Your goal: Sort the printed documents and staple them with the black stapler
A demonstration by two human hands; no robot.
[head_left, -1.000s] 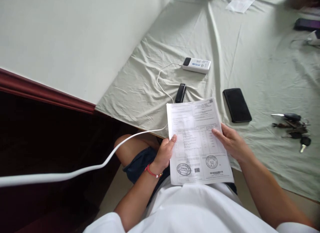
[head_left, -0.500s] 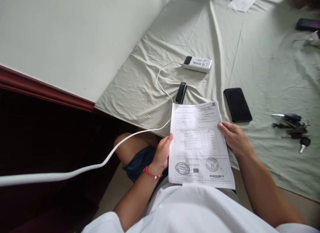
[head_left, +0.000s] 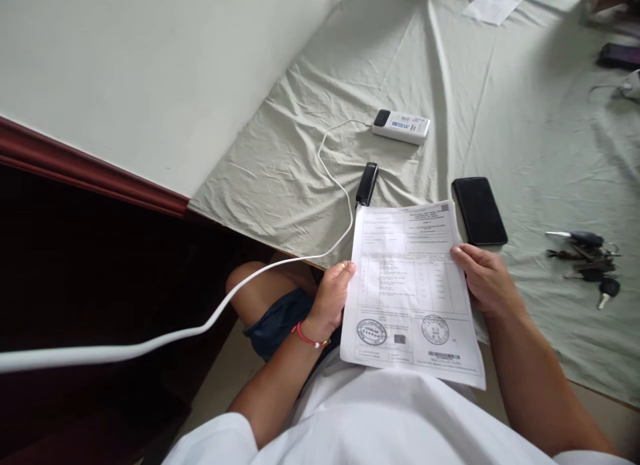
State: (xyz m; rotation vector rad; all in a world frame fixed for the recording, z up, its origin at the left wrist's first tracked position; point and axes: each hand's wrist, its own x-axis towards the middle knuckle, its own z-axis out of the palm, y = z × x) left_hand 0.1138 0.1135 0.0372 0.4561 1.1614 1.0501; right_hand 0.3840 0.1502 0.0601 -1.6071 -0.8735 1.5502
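Observation:
A printed paper form (head_left: 410, 278) with two round ink stamps, a table of text and a barcode is held up in front of my white shirt, over the table's near edge. My left hand (head_left: 334, 293) pinches its left edge, thumb on top and the other fingers mostly hidden behind. On the opposite edge my right hand (head_left: 486, 278) grips the sheet the same way. Just past the top left corner of the form lies a black stapler (head_left: 367, 184). A black smartphone (head_left: 481, 210) rests beyond my right hand.
A white power bank (head_left: 401, 127) lies on the pale green tablecloth (head_left: 310, 152); a white cable (head_left: 215, 315) runs from it past my left hand toward the camera. To the right is a bunch of keys (head_left: 590, 255). Another paper (head_left: 494, 5) and a dark phone (head_left: 619, 56) lie farther back.
The paper and both my hands have shifted slightly to the right in view, and the sheet is tilted a little more. Both hands keep their hold; the view itself has moved a little.

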